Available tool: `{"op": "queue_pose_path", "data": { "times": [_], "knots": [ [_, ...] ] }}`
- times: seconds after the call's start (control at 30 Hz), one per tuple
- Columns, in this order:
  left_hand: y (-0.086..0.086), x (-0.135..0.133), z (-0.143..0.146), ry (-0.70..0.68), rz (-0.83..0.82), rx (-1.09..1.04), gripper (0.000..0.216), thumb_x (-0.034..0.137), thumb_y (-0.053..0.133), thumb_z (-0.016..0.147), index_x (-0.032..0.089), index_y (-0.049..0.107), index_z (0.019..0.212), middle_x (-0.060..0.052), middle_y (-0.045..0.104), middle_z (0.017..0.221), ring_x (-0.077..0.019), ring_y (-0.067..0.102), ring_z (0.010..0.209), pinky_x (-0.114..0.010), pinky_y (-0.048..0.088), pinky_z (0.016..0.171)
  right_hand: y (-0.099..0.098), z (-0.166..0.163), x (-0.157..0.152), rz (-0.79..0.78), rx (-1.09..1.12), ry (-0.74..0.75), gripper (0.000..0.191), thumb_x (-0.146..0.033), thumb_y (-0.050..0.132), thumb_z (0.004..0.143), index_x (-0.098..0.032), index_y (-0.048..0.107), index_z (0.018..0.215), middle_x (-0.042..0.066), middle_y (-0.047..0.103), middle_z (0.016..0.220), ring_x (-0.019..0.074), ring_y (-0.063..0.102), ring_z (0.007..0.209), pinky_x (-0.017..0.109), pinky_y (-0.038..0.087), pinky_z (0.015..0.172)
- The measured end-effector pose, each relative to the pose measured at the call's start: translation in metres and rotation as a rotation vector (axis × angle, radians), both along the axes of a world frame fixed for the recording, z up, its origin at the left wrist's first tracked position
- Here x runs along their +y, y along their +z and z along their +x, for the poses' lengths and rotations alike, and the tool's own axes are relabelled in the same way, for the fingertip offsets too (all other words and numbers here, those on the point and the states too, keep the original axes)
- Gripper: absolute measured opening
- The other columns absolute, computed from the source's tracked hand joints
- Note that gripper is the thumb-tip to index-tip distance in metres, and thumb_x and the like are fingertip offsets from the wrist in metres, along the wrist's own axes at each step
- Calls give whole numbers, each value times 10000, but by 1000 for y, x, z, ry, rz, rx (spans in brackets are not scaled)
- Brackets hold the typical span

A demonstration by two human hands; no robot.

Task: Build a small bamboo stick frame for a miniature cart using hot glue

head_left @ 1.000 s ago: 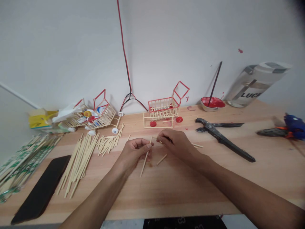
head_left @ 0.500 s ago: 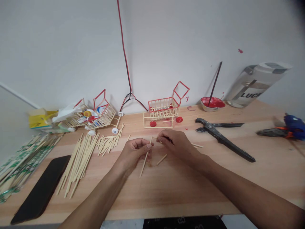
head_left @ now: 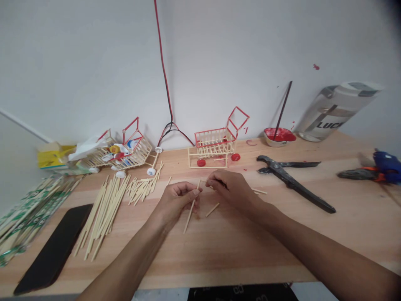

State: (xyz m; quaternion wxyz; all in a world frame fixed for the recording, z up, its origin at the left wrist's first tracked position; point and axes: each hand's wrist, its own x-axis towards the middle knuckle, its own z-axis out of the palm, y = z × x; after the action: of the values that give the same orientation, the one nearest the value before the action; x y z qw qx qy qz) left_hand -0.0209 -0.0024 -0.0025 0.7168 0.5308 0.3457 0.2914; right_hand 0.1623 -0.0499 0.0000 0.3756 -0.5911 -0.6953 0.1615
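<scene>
Between thumb and fingers, my left hand (head_left: 178,200) pinches a long thin wooden stick (head_left: 189,217) that slants down toward me. My right hand (head_left: 228,186) is closed on a short wooden stick (head_left: 202,181), whose end meets the long stick near its top. Most of that short stick is hidden by my fingers. Just below the hands, a loose cut piece of stick (head_left: 212,210) lies on the wooden table (head_left: 238,259). Behind them stands a miniature shopping cart (head_left: 216,143) made of sticks, with a red-painted rim and handle and red bottle-cap wheels.
Left are two more stick carts (head_left: 139,148), short cut sticks (head_left: 144,188), long sticks (head_left: 102,215), a black phone (head_left: 54,251) and packaged chopsticks (head_left: 34,213). Right are black-handled cutters (head_left: 291,179), a red paint dish (head_left: 280,137), a plastic container (head_left: 336,112) and a blue glue gun (head_left: 387,166).
</scene>
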Motion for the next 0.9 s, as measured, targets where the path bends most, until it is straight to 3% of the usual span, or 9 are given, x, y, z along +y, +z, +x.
{"op": "queue_pose_path", "data": {
  "times": [0.9],
  "knots": [
    [-3,1,-1,-13,5,-8,225,296,742,709,101,665,791,-21,614,615,-87,546,496,-195,425,468,0,1,0,-12,-1,2,205,-187,487,883,-161,601,714,18,647,734,122,539,664,233,363,626]
  ]
}}
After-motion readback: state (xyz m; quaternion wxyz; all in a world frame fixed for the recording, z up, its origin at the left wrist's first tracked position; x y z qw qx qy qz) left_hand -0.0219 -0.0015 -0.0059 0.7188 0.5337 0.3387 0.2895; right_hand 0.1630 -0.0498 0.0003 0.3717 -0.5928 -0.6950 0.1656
